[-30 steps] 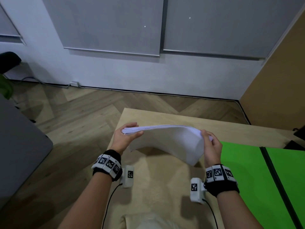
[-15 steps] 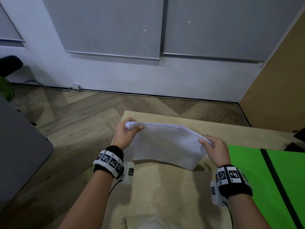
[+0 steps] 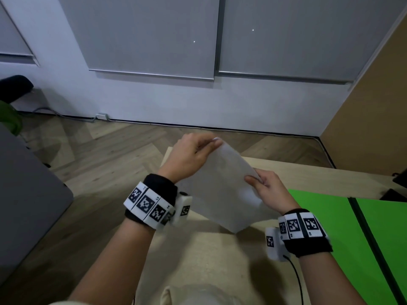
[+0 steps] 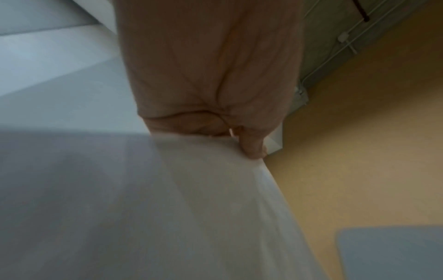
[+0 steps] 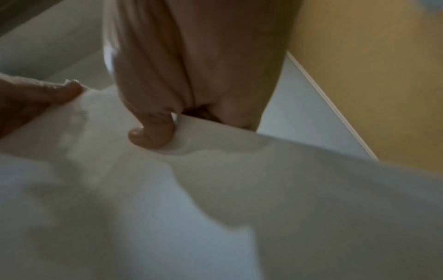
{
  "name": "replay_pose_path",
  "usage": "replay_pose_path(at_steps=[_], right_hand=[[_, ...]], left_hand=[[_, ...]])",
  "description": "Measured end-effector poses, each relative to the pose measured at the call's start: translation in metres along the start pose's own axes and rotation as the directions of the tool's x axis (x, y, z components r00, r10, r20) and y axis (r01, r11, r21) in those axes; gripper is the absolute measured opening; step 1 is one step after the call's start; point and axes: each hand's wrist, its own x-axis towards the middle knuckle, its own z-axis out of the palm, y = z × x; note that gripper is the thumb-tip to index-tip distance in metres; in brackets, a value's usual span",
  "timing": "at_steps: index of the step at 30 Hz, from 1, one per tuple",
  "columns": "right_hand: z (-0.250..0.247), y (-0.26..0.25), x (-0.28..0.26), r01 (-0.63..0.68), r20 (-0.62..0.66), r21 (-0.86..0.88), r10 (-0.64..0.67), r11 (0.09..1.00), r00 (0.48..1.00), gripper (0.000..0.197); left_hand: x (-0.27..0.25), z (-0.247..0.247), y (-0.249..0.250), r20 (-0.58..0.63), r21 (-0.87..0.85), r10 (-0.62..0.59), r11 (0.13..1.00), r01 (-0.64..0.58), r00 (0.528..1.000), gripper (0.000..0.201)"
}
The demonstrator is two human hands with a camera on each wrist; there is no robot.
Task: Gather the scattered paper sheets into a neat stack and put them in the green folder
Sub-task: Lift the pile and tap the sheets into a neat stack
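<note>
my right hand (image 3: 267, 192): nearer, thumb and fingers pinching the right edge of the paper stack (image 3: 222, 190) | stack: tilted, above the desk (image 3: 308, 175), left of the open green folder (image 3: 326, 216) | my left hand (image 3: 189, 157): farther, raised, fingers curled, gripping the stack's top corner

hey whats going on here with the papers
A person holds a stack of white paper sheets upright over a wooden table. The left hand grips the top edge and the right hand pinches the right side; the bottom corner is near or on the table. The green folder lies open to the right, with no sheets in it yet.
</note>
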Motion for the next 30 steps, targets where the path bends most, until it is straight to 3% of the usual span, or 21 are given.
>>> replay_pose_path(at_steps=[3,5,7,10,12,13,15,16,18,20,22,25,27,30], right_hand=[[-0.002,0.006,-0.005,-0.048,-0.011,0.086,0.049,0.995,0.999,0.021],[-0.006,0.006,-0.008,-0.068,-0.075,0.193,0.083,0.979,0.994,0.022],[-0.013,0.005,-0.009,-0.054,-0.136,0.227,0.087,0.972,0.987,0.02],[-0.023,-0.008,-0.01,0.018,-0.145,0.255,0.019,0.967,0.989,0.022],[-0.027,-0.017,-0.008,0.1,-0.201,0.291,-0.041,0.952,0.979,0.023],[-0.027,-0.02,-0.008,0.14,-0.253,0.315,-0.059,0.939,0.966,0.021],[-0.025,-0.025,-0.009,0.21,-0.334,0.385,-0.076,0.899,0.939,0.015],[-0.023,-0.026,-0.009,0.224,-0.345,0.422,-0.073,0.878,0.936,0.02],[-0.015,-0.025,-0.011,0.173,-0.308,0.474,-0.022,0.863,0.951,0.035],[-0.004,-0.017,-0.012,0.1,-0.257,0.504,0.039,0.858,0.966,0.032],[0.006,-0.007,-0.014,0.048,-0.229,0.511,0.082,0.858,0.97,0.033],[0.015,-0.002,-0.018,0.009,-0.175,0.503,0.092,0.864,0.98,0.019],[0.014,-0.008,-0.018,0.027,-0.178,0.499,0.072,0.866,0.981,0.025],[0.008,-0.019,-0.013,0.12,-0.219,0.481,-0.013,0.868,0.976,0.043]], left_hand=[[-0.005,-0.004,-0.007,-0.041,-0.228,-0.071,0.972,0.06,0.997,0.024],[-0.01,-0.011,-0.015,-0.008,-0.253,-0.133,0.959,0.126,0.991,0.017],[-0.016,-0.021,-0.026,0.083,-0.144,-0.175,0.972,0.185,0.981,0.029],[-0.021,-0.036,-0.039,0.018,-0.351,-0.261,0.902,0.25,0.965,0.047],[-0.02,-0.039,-0.041,-0.105,-0.606,-0.297,0.776,0.176,0.949,0.048],[-0.019,-0.039,-0.042,-0.119,-0.735,-0.325,0.664,0.137,0.938,0.049],[-0.018,-0.035,-0.042,-0.078,-0.878,-0.315,0.471,0.085,0.946,0.048],[-0.02,-0.03,-0.041,-0.041,-0.888,-0.293,0.449,0.1,0.955,0.046],[-0.027,-0.017,-0.035,0.025,-0.819,-0.273,0.546,0.176,0.962,0.041],[-0.04,-0.001,-0.034,0.089,-0.688,-0.249,0.685,0.24,0.964,0.028],[-0.054,0.016,-0.04,0.206,-0.561,-0.226,0.77,0.304,0.952,0.032],[-0.07,0.028,-0.045,0.215,-0.609,-0.361,0.677,0.413,0.908,0.03],[-0.071,0.025,-0.046,0.152,-0.644,-0.412,0.648,0.407,0.898,0.02],[-0.065,0.014,-0.039,0.058,-0.716,-0.454,0.601,0.354,0.889,0.046]])
